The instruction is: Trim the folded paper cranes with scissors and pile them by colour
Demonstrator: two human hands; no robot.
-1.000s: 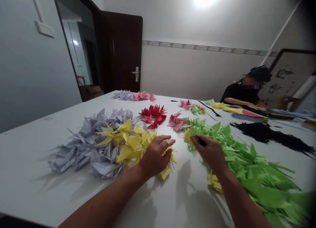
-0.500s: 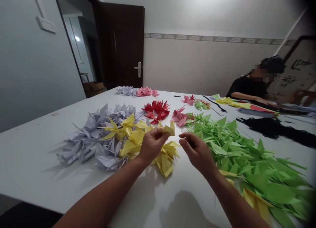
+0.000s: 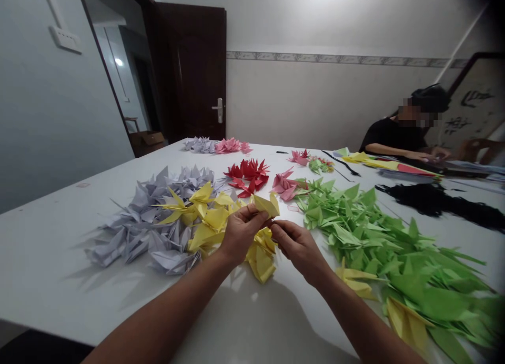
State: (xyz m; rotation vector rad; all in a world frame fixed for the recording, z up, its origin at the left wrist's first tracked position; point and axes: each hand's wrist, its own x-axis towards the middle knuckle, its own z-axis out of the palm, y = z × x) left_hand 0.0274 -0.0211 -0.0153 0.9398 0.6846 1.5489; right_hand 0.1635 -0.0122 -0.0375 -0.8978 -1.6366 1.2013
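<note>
My left hand (image 3: 240,236) pinches a folded yellow paper crane (image 3: 266,204) between thumb and fingers. Just below and right of it, my right hand (image 3: 298,246) has thumb and fingertips pressed together close to the crane's underside; what they grip is too small to make out. Beneath and left of my hands lie more yellow paper cranes (image 3: 209,216). A spread of pale lilac paper cranes (image 3: 145,224) reaches further left. On the right is a large heap of green paper cranes (image 3: 371,243), with a few yellow ones at its near edge.
Red cranes (image 3: 248,174) and pink cranes (image 3: 286,185) sit beyond my hands on the white table (image 3: 51,248). Black tasselled thread (image 3: 442,201) lies at right. Across the table a person in black (image 3: 390,135) works beside paper sheets (image 3: 398,167). A dark door (image 3: 193,69) stands behind.
My right hand has moved left, and its fingertips have come up to the underside of the yellow crane. My left hand still holds the crane, which now shows more of its wing.
</note>
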